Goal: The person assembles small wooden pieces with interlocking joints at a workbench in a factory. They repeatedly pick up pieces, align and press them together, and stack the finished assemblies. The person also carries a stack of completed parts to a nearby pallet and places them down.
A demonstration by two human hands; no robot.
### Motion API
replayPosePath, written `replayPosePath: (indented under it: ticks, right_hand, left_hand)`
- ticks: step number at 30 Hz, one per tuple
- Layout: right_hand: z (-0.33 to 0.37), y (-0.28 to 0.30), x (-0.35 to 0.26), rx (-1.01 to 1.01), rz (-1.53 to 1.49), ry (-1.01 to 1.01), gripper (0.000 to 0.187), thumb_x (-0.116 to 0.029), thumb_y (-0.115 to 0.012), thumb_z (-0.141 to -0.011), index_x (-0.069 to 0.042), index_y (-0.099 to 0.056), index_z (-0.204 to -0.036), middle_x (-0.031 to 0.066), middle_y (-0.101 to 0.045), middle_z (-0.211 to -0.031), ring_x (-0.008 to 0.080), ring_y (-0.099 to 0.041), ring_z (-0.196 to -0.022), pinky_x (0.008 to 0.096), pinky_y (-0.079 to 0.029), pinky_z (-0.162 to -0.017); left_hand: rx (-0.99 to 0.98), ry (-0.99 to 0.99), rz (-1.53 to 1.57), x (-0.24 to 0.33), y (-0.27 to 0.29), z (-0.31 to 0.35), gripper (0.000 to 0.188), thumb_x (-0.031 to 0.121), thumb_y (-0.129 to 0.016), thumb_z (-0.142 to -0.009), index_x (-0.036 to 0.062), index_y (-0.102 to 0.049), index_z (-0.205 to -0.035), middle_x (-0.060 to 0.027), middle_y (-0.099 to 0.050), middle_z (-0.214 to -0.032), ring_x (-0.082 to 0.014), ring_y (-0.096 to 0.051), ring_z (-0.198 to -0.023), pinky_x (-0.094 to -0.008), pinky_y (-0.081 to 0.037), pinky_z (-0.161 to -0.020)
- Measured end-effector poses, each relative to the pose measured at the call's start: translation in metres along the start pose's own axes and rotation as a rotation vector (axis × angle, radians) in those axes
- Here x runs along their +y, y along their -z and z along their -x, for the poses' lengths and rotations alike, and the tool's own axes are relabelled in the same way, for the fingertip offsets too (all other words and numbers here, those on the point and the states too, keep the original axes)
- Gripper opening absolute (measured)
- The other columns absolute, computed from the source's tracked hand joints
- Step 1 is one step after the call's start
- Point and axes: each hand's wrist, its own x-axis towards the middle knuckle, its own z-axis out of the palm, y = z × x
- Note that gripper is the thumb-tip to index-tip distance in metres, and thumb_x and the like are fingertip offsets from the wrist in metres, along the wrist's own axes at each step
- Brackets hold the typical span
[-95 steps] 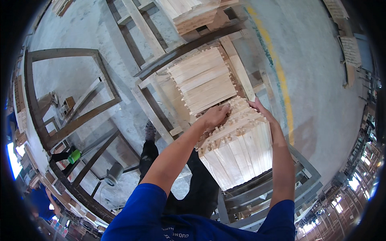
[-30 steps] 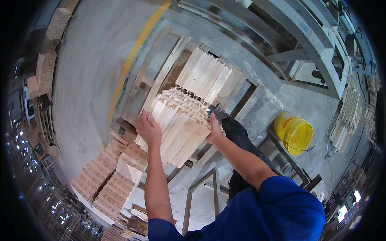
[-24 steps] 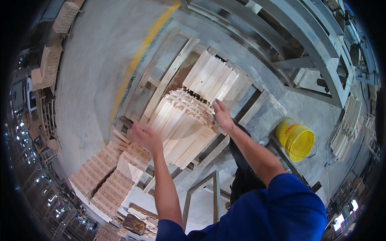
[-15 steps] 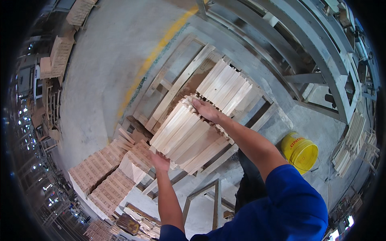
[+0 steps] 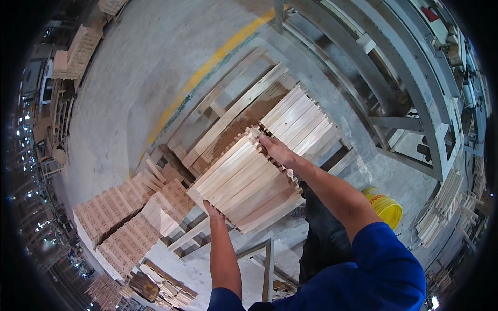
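Observation:
A thick stack of pale wooden slats with notched ends (image 5: 241,176) is held between my two hands, over the near part of a wooden pallet (image 5: 236,127). My right hand (image 5: 276,150) grips the notched end at the far right, thumb on top and fingers hidden down the side. At the opposite, near-left end, my left hand (image 5: 213,209) presses against the edge, its fingers mostly hidden by the wood. A second stack of similar slats (image 5: 298,123) lies on the pallet just beyond my right hand. Whether the held stack touches the pallet, I cannot tell.
Reddish-brown piles of notched wood (image 5: 122,243) stand at the left of the pallet. A grey steel frame (image 5: 399,123) rises at the right. A yellow bucket (image 5: 388,211) sits beyond my right elbow, and a small metal stand (image 5: 268,269) is near my legs.
My left hand has closed in against the near-left end of the stack, its fingers now less visible. The stack tilts slightly differently. The whole view has shifted a little.

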Motion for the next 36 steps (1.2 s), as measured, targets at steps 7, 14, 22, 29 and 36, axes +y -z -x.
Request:
replayPosePath:
  ticks: [7,14,22,29,36]
  right_hand:
    - [-0.017,-0.004,0.006,0.051,-0.009,0.110,0.066,-0.056,-0.039,-0.111,-0.001,-0.057,-0.145,0.0065,-0.068,-0.112,0.0166,-0.060,-0.099,0.0328,-0.050,-0.091]
    - [-0.019,0.002,-0.002,0.012,-0.039,0.039,0.076,-0.065,-0.036,-0.108,0.000,-0.055,-0.143,0.0092,-0.066,-0.120,0.0165,-0.059,-0.101,0.0321,-0.049,-0.091]
    - [0.013,0.002,-0.003,0.078,-0.097,0.077,0.086,-0.069,-0.034,-0.106,-0.002,-0.036,-0.161,0.0160,-0.046,-0.160,0.0299,-0.041,-0.148,0.0449,-0.033,-0.120]
    - [0.055,0.013,-0.006,0.146,-0.021,0.172,0.083,-0.067,-0.034,-0.107,-0.006,-0.030,-0.164,0.0159,-0.038,-0.166,0.0321,-0.037,-0.151,0.0457,-0.032,-0.120]
    - [0.078,-0.023,-0.026,0.091,0.176,0.263,0.087,-0.069,-0.037,-0.105,-0.008,-0.025,-0.166,0.0150,-0.034,-0.168,0.0296,-0.036,-0.151,0.0441,-0.028,-0.121]
  left_hand:
    - [0.017,0.131,0.050,0.011,0.002,0.003,0.052,0.065,-0.041,-0.102,0.0231,-0.062,-0.080,0.0103,-0.043,-0.045,-0.0084,-0.039,-0.029,-0.0252,-0.033,-0.026]
    - [0.024,0.145,0.074,0.016,-0.011,-0.001,0.051,0.059,-0.041,-0.103,0.0256,-0.053,-0.066,0.0122,-0.035,-0.040,-0.0090,-0.036,-0.026,-0.0266,-0.031,-0.023]
    - [-0.242,0.193,0.085,0.013,0.022,0.010,0.073,0.084,-0.035,-0.096,0.0177,-0.065,-0.103,0.0048,-0.057,-0.064,-0.0095,-0.054,-0.048,-0.0272,-0.041,-0.037]
    - [-0.142,0.079,0.057,-0.034,0.052,0.067,0.093,0.082,-0.032,-0.098,0.0163,-0.036,-0.163,-0.0070,-0.041,-0.164,-0.0262,-0.045,-0.140,-0.0356,-0.032,-0.116]
    - [-0.203,-0.061,0.232,-0.085,0.059,0.121,0.095,0.079,-0.032,-0.101,0.0092,-0.027,-0.166,-0.0106,-0.034,-0.168,-0.0255,-0.037,-0.150,-0.0378,-0.026,-0.122]
